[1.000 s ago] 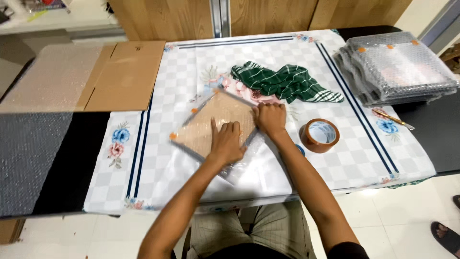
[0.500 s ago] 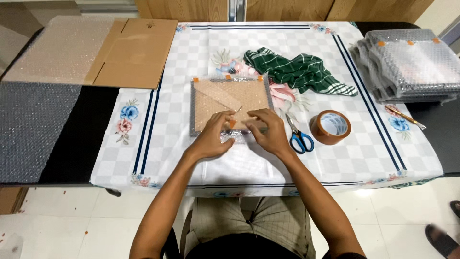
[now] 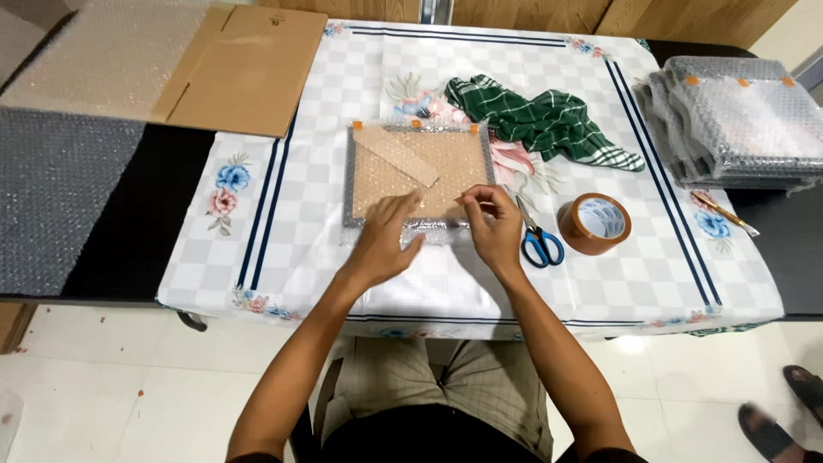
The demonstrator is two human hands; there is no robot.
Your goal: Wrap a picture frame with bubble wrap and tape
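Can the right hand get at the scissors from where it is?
Probably yes. The right hand rests on the wrapped board's near edge, and the scissors lie just beside it on the tablecloth, uncovered. The tape roll sits farther right, not between.

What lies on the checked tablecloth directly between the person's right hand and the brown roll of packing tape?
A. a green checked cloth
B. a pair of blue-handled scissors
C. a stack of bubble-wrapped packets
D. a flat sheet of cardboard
B: the blue-handled scissors lie on the tablecloth just right of the right hand, with the brown roll of packing tape beyond them.
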